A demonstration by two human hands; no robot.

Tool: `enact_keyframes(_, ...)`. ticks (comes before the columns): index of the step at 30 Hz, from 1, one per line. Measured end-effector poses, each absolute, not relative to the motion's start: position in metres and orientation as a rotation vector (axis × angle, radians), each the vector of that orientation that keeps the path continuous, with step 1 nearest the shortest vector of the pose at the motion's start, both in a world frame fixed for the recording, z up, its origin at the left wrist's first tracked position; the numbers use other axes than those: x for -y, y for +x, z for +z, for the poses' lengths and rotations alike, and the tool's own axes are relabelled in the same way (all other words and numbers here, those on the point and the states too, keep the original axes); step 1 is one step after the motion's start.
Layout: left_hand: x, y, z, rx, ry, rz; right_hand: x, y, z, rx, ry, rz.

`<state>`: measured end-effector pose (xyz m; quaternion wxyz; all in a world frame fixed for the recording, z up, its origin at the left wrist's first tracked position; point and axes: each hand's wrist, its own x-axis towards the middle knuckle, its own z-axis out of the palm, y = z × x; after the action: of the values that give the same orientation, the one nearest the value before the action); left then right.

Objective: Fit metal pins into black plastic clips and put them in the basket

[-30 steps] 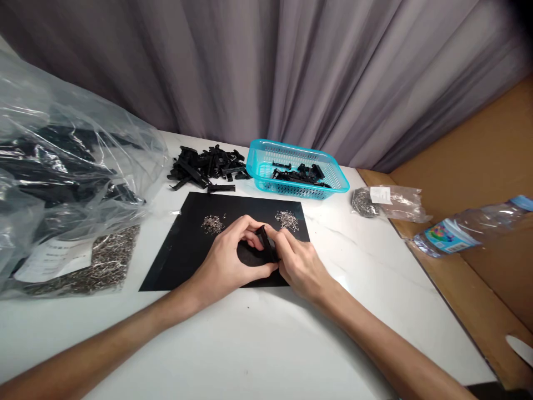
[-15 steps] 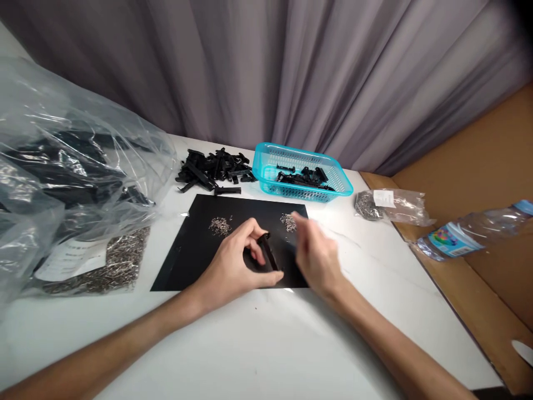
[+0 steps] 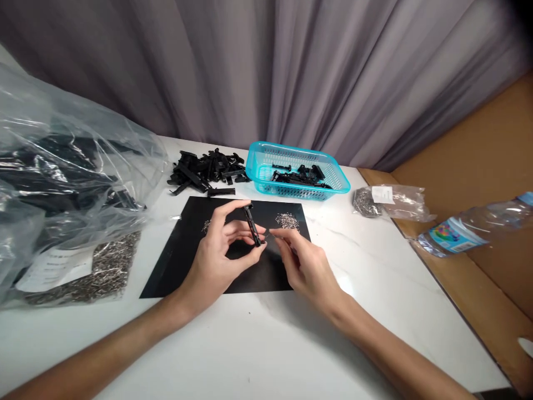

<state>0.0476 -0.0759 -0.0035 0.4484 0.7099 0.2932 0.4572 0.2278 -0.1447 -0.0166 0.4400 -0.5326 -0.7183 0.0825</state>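
A slim black plastic part [image 3: 252,225] is gripped by its two ends between the index finger and thumb of my left hand [image 3: 216,250]. It is held tilted above a black mat [image 3: 179,266]. Close to its lower end, my right hand [image 3: 310,264] pinches a tiny thin metal piece [image 3: 270,233]; its exact shape is too small to make out. Beyond my right hand lies a small pile of metal pieces [image 3: 287,220] on the mat. A second pile [image 3: 205,225] is mostly hidden behind my left hand.
Loose black parts [image 3: 208,169] are heaped at the back, beside a blue basket [image 3: 340,186] holding similar parts. Large clear bags [image 3: 83,116] and a bag of metal pieces [image 3: 110,266] fill the left. A small bag [image 3: 391,201] and plastic bottle [image 3: 458,233] lie right.
My right hand has come back from the right pile towards the black part, pinching a tiny metal piece. My left hand has raised and turned the part.
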Motion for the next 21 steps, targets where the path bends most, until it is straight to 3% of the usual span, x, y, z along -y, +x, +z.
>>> enact_keyframes(14, 0.072, 0.05, -0.004, -0.725, 1.583, 1.132, 0.149, 0.227, -0.007, 1.658, -1.42, 0.312)
enact_keyframes(21, 0.075, 0.049, -0.003, -0.684, 1.562, 1.075, 0.143, 0.235, 0.0, 1.593, -1.331, 0.618)
